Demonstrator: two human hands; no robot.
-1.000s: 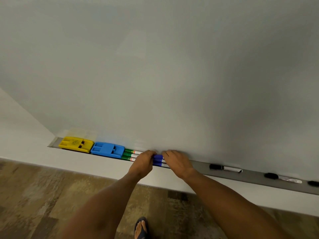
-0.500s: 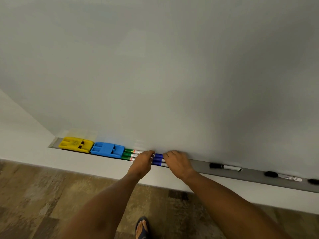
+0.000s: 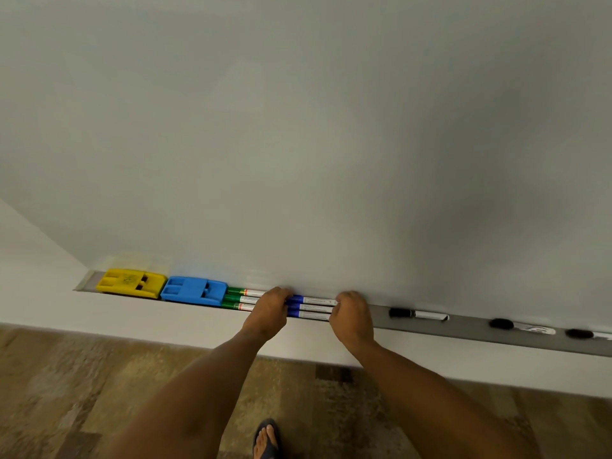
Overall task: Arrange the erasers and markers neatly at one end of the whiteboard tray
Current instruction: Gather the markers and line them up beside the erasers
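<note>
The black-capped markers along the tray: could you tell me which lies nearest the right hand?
The black-capped marker just right of the right hand. Its white barrel shows whole; the two others lie farther right, toward the picture's edge.

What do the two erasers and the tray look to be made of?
Yellow eraser and blue eraser: apparently moulded hard plastic, with a smooth, slightly glossy sheen and crisp recessed slots. Tray: matte grey, flat and thin-edged; probably painted or anodised metal, though plastic can't be ruled out.
</note>
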